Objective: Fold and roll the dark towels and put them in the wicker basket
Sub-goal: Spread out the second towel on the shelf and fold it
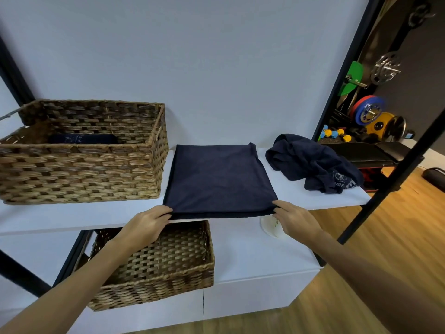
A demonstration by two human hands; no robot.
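Towels, 3 in view, all dark navy. Reading from the left: the wicker basket (79, 162) stands on the upper white shelf (60, 218), its back wall near the pale wall behind. 1 rolled towel (83, 139) lies on its floor toward the rear, with open floor in front of the roll and to its right. The basket's right wall sits just beside the left edge of the folded towel (218, 177).

That folded towel lies flat mid-shelf as a rough rectangle; its near edge overhangs the shelf's front edge slightly. The left hand (148, 225) pinches the near-left corner, thumb on top and fingers curled beneath. The right hand (292, 219) pinches the near-right corner in the same manner. Both forearms reach up from below the shelf edge.

A strip of bare shelf separates the folded towel from the crumpled towel (310, 162), which sits heaped at the right end, with white print showing on a fold near the shelf's right edge.

Below, a second wicker basket (166, 263) rests on a lower white surface (252, 261), directly under the left hand. A white round object (272, 226) lies on that surface beneath the right hand, partly hidden. A black frame post (390, 169) slants past the shelf's right end.
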